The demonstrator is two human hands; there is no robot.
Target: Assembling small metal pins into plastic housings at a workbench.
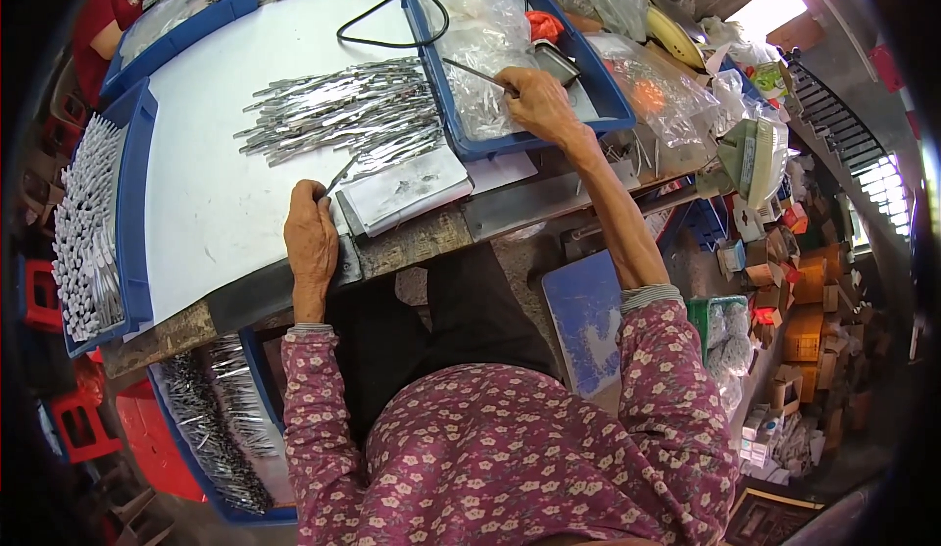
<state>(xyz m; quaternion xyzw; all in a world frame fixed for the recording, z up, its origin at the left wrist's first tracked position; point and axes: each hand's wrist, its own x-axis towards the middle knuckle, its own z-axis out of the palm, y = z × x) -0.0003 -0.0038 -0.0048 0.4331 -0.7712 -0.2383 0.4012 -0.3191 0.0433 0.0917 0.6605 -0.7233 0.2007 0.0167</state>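
Observation:
My left hand is closed at the table's front edge, gripping a thin metal piece that points up and to the right. Over the right side of a blue tray, my right hand is closed on a slim dark metal piece, whose tip points left. Clear plastic bags fill much of that tray. Between my hands lies a loose pile of shiny narrow metal pieces. A white, smudged pad sits in front of the pile, close to my left hand.
White paper covers the table. At the left edge, a blue tray holds many white-tipped pieces; below the table, another holds metal pieces. A black cable loops near the right tray. A person in red is at far left.

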